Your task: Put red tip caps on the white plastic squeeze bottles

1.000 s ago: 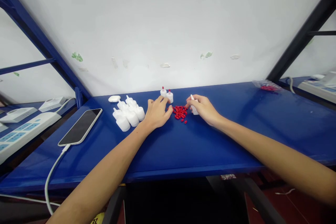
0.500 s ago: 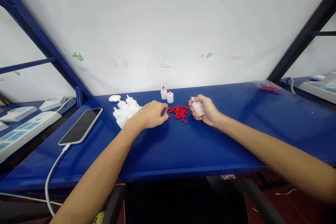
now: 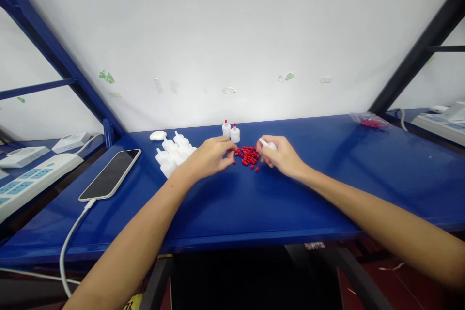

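Observation:
In my right hand [image 3: 281,155] is a small white squeeze bottle [image 3: 269,145], its bare nozzle pointing up and left. The fingers wrap round the body and hide most of it. My left hand [image 3: 214,157] hovers at the left edge of a loose pile of small red caps [image 3: 250,156], thumb and forefinger curved with a gap between them. No cap shows in its fingers. Behind the pile stand two upright white bottles with red tips, one bottle [image 3: 235,134] slightly nearer than the other bottle [image 3: 226,129]. Several uncapped white bottles [image 3: 174,154] crowd together left of my left wrist, partly covered by it.
A phone [image 3: 111,174] with a white charging cable [image 3: 70,237] lies on the blue table [image 3: 254,218] at left. Beside it are a white earbud case [image 3: 158,135] and a power strip [image 3: 32,181]. A clear bag [image 3: 369,120] with red pieces rests at the back right.
My right hand has turned palm down and shifted slightly left, bringing the bottle nearer the caps. My left hand has moved a little right, its thumb and forefinger parting.

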Action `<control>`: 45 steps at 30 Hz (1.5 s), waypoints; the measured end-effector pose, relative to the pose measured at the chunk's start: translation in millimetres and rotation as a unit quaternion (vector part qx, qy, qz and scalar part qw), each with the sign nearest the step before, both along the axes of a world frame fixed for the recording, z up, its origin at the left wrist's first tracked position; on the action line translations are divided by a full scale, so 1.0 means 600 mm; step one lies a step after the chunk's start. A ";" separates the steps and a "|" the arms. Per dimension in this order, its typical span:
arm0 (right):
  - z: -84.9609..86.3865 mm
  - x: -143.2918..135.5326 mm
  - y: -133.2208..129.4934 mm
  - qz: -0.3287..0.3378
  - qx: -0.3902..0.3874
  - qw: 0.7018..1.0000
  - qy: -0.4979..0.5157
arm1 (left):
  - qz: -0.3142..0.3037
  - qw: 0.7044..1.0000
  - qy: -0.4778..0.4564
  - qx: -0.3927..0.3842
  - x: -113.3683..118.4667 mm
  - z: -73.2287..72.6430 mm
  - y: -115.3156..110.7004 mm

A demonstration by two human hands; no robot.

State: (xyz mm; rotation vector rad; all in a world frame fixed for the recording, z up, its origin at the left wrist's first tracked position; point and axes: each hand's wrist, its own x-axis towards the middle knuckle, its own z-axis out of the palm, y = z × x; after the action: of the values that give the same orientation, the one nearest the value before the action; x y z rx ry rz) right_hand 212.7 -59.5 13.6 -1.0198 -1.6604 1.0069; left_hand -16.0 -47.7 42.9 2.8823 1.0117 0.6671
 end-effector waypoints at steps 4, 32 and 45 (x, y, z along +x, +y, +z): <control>0.004 -0.010 -0.017 0.036 0.011 0.999 -0.037 | -0.013 0.967 -0.223 0.120 0.032 -0.007 -0.014; 0.006 -0.013 -0.026 0.088 0.062 0.993 -0.056 | -0.022 0.906 -0.410 -0.107 0.067 -0.042 -0.033; 0.003 -0.016 -0.027 0.102 0.068 0.991 -0.052 | -0.086 0.944 -0.310 0.077 0.063 -0.045 -0.032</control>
State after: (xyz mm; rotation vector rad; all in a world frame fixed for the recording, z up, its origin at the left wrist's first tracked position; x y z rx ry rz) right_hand 203.2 -75.4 15.3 -0.8371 -1.9220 0.9696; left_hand 21.8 -66.7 15.9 2.5258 0.6287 1.5529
